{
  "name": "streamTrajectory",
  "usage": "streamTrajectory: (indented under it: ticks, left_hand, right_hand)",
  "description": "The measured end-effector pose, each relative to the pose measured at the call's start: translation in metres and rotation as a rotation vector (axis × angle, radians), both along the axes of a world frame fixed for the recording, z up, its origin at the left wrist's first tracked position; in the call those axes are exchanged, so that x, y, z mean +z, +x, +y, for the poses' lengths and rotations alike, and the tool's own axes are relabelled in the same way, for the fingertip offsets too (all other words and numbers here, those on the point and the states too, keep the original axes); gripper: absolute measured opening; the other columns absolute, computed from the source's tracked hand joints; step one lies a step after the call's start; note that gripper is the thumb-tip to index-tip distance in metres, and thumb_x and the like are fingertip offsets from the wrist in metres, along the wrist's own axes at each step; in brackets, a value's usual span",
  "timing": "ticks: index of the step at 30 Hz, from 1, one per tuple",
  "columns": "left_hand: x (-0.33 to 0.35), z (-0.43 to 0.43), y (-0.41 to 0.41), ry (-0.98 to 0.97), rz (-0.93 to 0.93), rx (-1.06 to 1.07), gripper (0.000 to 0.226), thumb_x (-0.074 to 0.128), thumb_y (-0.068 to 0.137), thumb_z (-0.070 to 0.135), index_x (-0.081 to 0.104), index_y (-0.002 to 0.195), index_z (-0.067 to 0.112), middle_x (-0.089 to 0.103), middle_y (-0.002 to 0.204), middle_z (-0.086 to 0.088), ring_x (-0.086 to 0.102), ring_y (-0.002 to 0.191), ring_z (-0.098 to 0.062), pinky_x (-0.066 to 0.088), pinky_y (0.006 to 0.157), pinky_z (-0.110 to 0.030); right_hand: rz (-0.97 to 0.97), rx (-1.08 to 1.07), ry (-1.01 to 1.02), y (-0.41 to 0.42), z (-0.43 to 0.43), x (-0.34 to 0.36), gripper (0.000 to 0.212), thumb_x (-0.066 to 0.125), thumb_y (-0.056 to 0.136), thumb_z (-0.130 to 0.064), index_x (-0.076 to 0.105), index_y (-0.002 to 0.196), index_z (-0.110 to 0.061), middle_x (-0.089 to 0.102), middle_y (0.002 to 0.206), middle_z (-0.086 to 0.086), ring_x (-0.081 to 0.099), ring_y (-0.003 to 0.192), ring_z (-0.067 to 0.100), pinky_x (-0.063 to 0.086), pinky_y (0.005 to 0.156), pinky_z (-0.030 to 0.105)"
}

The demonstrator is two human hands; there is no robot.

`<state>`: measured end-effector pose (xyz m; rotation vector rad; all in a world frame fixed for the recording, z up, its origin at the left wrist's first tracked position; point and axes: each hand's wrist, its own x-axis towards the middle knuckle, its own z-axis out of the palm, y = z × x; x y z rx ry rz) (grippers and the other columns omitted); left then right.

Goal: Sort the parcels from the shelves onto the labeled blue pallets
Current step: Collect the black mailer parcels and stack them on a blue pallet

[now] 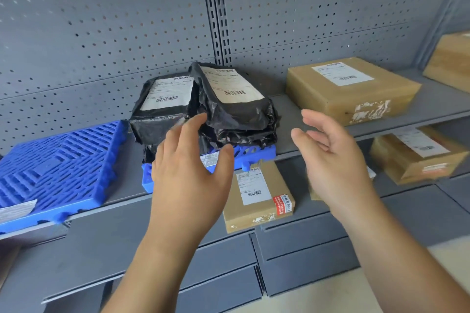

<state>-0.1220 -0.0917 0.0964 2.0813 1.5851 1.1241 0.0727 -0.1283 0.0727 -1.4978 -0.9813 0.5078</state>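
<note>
A: Both hands up in front of the shelf. Left hand (188, 160) is spread wide, fingers splayed, holding nothing, right in front of the black-wrapped parcels.

B: Touching them?

A: Can't tell; its fingertips overlap the lower edge of the right black parcel (236, 104) in this view. The right hand (330, 155) is open too, palm turned inward, empty, hovering off to the right of that stack.

B: Where do the parcels sit?

A: On a blue pallet (251, 155) on the grey shelf (432, 107). The left black parcel (162, 107) sits against the right one, which tilts up toward the pegboard back panel (101, 33). Both carry white barcode labels on top, and more black wrapping shows beneath them.

B: Other pallets?

A: A second blue pallet (56, 168) lies at the shelf's left end, nothing on its grid, a paper label at its front left corner.

B: And the boxes?

A: A flat cardboard box (351, 89) rests on the same shelf toward the right, near the front edge. Below, a small cardboard box (256, 195) with a red sticker sits on the lower shelf, and another labeled box (417, 155) lies further right.
</note>
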Motion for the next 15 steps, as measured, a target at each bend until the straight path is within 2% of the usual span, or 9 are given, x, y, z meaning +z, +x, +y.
streamTrajectory:
  ticks: [7, 10, 12, 15]
  left_hand:
    - [-0.028, -0.028, -0.002, -0.055, -0.006, -0.188, 0.056, 0.063, 0.093, 0.043, 0.048, 0.146, 0.031, 0.05, 0.144, 0.006, 0.041, 0.134, -0.016, 0.036, 0.115, -0.042]
    - [-0.035, -0.037, 0.011, -0.09, 0.012, -0.252, 0.055, 0.063, 0.095, 0.041, 0.048, 0.146, 0.03, 0.05, 0.145, 0.006, 0.04, 0.136, -0.017, 0.033, 0.114, -0.036]
    - [-0.038, -0.042, 0.027, -0.107, 0.033, -0.313, 0.055, 0.063, 0.095, 0.041, 0.048, 0.146, 0.03, 0.05, 0.144, 0.007, 0.039, 0.135, -0.016, 0.033, 0.111, -0.034]
    - [-0.043, -0.053, 0.058, -0.121, 0.08, -0.416, 0.056, 0.062, 0.094, 0.044, 0.048, 0.146, 0.03, 0.05, 0.144, 0.006, 0.04, 0.137, -0.017, 0.037, 0.115, -0.039]
  right_hand:
    - [-0.069, -0.149, -0.127, -0.009, -0.062, -0.021, 0.041, 0.062, 0.096, -0.037, 0.057, 0.137, -0.036, 0.058, 0.135, -0.015, 0.053, 0.124, 0.003, 0.044, 0.1, 0.028]
    - [-0.063, -0.21, -0.183, 0.001, -0.091, -0.025, 0.041, 0.061, 0.098, -0.037, 0.056, 0.138, -0.036, 0.056, 0.136, -0.016, 0.052, 0.122, 0.002, 0.042, 0.094, 0.025]
    - [-0.059, -0.258, -0.21, 0.013, -0.107, -0.027, 0.041, 0.062, 0.097, -0.037, 0.055, 0.138, -0.039, 0.056, 0.136, -0.015, 0.054, 0.119, 0.002, 0.046, 0.097, 0.03]
    - [-0.039, -0.298, -0.245, 0.032, -0.128, -0.029, 0.04, 0.063, 0.096, -0.04, 0.055, 0.135, -0.043, 0.056, 0.134, -0.015, 0.056, 0.117, 0.005, 0.047, 0.099, 0.033]
